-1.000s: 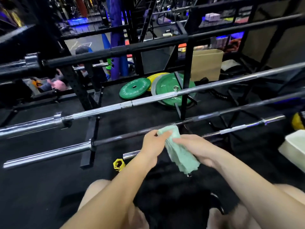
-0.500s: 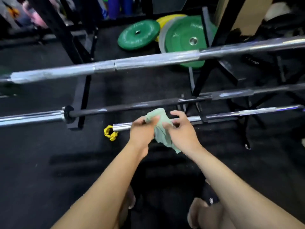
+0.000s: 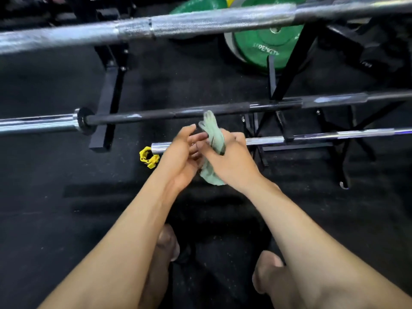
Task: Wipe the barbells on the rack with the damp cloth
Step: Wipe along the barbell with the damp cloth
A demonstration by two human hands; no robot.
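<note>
Right hand [image 3: 229, 161] grips cloth [image 3: 214, 139] bunched, likely for a firm wiping pad. Left hand [image 3: 180, 159] open, fingers touching cloth, above lowest bar [image 3: 312, 138].

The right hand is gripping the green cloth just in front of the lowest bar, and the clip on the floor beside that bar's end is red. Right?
Not quite: the clip is yellow, as the head view shows. The right hand does grip the green cloth in front of the lowest bar.

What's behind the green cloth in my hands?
Behind the green cloth runs the lowest chrome barbell, its left end by a yellow collar. The hands and cloth cover its middle stretch.
</note>
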